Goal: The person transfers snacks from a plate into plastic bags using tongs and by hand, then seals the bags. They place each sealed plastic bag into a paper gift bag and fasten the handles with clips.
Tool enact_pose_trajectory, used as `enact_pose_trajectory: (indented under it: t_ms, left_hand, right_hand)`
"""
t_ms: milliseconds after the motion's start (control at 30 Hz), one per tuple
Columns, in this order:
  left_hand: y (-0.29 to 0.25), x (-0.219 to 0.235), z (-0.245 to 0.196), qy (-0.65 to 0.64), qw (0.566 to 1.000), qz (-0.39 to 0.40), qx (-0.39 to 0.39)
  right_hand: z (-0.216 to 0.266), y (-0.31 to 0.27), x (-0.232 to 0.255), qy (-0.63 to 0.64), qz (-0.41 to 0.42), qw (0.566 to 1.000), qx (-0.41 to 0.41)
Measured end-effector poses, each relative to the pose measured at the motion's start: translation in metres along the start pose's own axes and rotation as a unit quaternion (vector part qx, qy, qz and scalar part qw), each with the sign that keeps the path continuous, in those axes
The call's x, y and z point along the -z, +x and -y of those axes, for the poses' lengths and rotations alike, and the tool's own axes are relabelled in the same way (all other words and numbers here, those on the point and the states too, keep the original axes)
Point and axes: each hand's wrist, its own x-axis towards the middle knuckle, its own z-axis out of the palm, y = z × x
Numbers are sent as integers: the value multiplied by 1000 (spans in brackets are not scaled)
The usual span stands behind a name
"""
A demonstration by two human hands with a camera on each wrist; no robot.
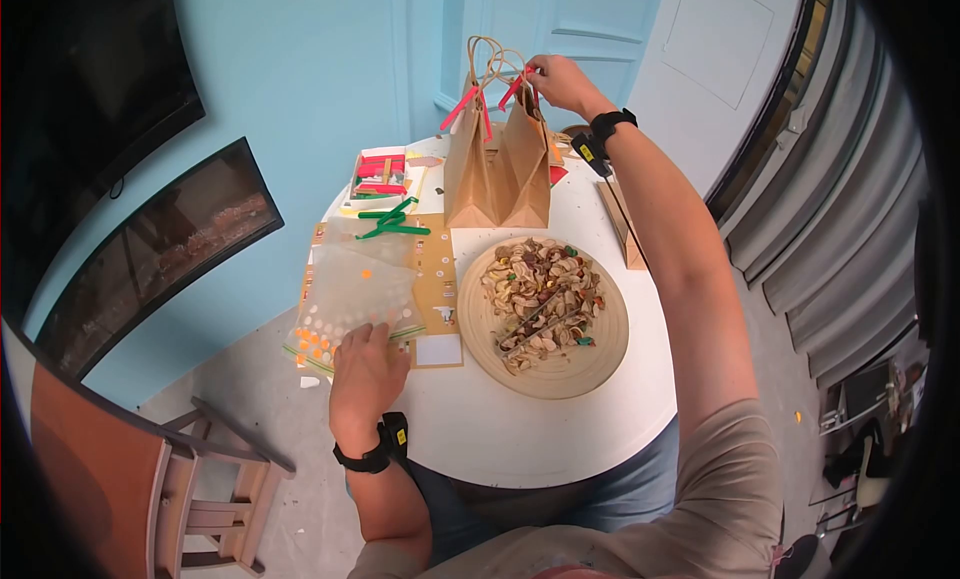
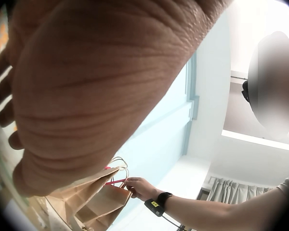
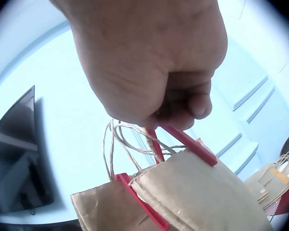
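Observation:
My right hand (image 1: 562,82) pinches a red bag clip (image 3: 190,147) at the top edge of a brown paper bag (image 1: 525,174), close to its twisted handles. The clip stands at a slant across the bag's mouth in the right wrist view. Beside it stands a second paper bag (image 1: 470,184) with another red clip (image 3: 142,202) on its top. My left hand (image 1: 368,374) rests with relaxed fingers on the lower edge of a clear zip bag (image 1: 355,264) printed with orange and white dots. In the left wrist view my palm (image 2: 86,91) hides most of that bag.
A round plate (image 1: 600,374) of dried, shell-like pieces sits on the white table (image 1: 520,449). Green clips (image 1: 395,219) lie behind the zip bag, near a white box (image 1: 354,187) with red clips. A cardboard sheet (image 1: 435,269) lies underneath. More paper bags (image 3: 267,185) stand behind.

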Motion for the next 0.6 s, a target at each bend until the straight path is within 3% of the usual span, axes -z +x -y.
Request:
enact_pose_trajectory:
  t_ms: [133, 233, 300, 400, 500, 600]
  left_hand:
    - [-1, 1, 1, -4, 1000, 3, 4]
    - [0, 1, 2, -10, 1000, 12, 9]
    - [0, 1, 4, -15, 1000, 21, 13]
    - [-1, 1, 4, -12, 1000, 13, 8]
    - [0, 4, 3, -11, 1000, 21, 13]
    - [0, 6, 1, -15, 999, 27, 10]
  right_hand:
    - [6, 0, -5, -77, 8, 997, 31]
    - [10, -1, -7, -120, 21, 993, 3]
    - [7, -3, -8, -222, -21, 975, 3]
    - [-5, 0, -4, -274, -22, 961, 10]
    - [-16, 5, 0, -290, 52, 955, 31]
    - [-15, -1, 0, -257, 57, 964, 44]
